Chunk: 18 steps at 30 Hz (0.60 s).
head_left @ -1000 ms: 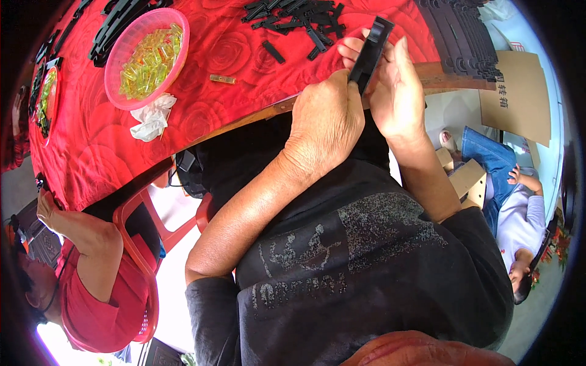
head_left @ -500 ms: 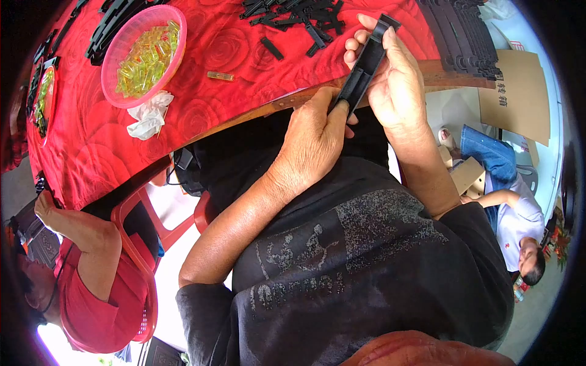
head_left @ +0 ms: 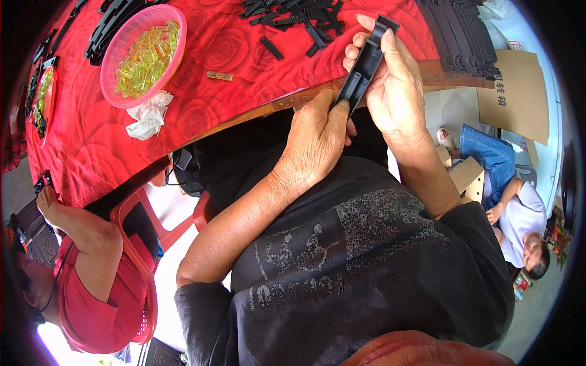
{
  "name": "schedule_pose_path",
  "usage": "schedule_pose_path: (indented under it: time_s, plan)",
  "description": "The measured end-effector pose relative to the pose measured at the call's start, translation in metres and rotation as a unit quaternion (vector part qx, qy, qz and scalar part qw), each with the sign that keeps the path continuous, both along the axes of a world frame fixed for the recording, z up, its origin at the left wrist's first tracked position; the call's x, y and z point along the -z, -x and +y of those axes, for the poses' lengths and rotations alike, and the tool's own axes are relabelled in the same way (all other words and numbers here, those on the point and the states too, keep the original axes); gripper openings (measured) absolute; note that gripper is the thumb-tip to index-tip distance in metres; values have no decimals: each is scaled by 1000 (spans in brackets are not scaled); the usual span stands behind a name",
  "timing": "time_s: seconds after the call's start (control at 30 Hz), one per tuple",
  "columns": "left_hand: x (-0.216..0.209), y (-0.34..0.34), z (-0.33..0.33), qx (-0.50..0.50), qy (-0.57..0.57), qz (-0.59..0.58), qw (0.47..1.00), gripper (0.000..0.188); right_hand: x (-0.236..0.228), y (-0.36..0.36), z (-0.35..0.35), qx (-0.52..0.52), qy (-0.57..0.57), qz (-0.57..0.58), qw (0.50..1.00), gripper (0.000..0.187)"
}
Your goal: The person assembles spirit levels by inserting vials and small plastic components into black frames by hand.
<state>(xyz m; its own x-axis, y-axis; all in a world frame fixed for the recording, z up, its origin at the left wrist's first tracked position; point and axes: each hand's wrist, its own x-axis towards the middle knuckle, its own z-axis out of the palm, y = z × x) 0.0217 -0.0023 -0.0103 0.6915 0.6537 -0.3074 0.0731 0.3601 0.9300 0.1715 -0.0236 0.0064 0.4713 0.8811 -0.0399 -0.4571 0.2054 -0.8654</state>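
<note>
Both hands hold a long, narrow black plastic piece (head_left: 364,70) with a hollow channel along its face, tilted over the table's front edge. My left hand (head_left: 316,134) grips its lower end, with the thumb pressed into the channel. My right hand (head_left: 397,85) supports the upper end, its thumb at the side near the curved tip and its fingers curled behind. Beyond them on the red cloth lies a pile of small black plastic parts (head_left: 299,18). Left of my hands is a single small transparent yellowish piece (head_left: 220,76).
A pink basket (head_left: 110,85) of small clear yellow pieces stands at left beside crumpled white tissue (head_left: 148,116). Long black parts are stacked at the far right (head_left: 461,36) and far left. A person in red (head_left: 97,293) sits at left; another person (head_left: 525,213) is at right beside cardboard.
My hands and the black piece stay nearly in place, with only a slight shift. The person at right has moved an arm and leaned; the person at left has shifted a hand slightly.
</note>
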Motion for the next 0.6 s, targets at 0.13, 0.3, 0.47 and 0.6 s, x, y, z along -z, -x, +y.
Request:
schedule_pose_path:
  time_s: [0.13,0.3,0.47,0.6]
  plan:
    - [-2,1,4,58,2,17,998,31,-1,-2,-1,5,8,-17,1000,47]
    - [1,-2,5,54,4,-16,998,31,-5,12,-3,5,24,-34,999,48]
    - [0,-3,4,50,14,-29,998,31,-8,16,-5,7,34,-38,999,50]
    - [0,-4,3,20,24,-46,998,33,-6,20,-4,-3,42,-51,998,50]
